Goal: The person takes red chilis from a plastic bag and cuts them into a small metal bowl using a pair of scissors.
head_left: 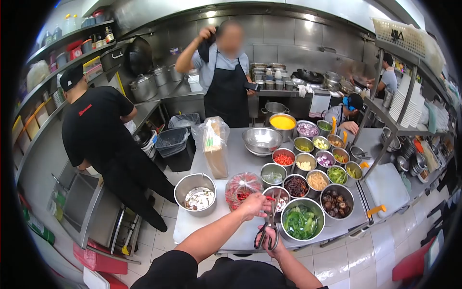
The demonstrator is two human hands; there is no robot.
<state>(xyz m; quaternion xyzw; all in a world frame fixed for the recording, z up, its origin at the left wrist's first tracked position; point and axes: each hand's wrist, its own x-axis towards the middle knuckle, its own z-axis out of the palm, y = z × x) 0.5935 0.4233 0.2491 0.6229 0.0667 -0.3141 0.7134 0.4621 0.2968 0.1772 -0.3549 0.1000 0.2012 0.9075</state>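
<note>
My right hand [273, 242] grips a pair of scissors [271, 222], fingers in the black handles and blades pointing away from me. Just left of the blades, my left hand [255, 207] pinches a small red chili [270, 198]. Under and behind that hand sits a clear plastic bag of red chilies [239, 184]. Partly hidden beyond the scissors is a metal bowl with pale and reddish pieces [280, 204]. A large pot of leafy greens [302, 219] stands close to my right hand.
A metal pot [195, 194] with some liquid and bits stands on the left of the white board [185, 226]. Several metal tubs of cut vegetables, dried chilies [296, 186] and mushrooms [336, 204] fill the right. Three co-workers [226, 82] [98, 120] [346, 113] stand around the counter.
</note>
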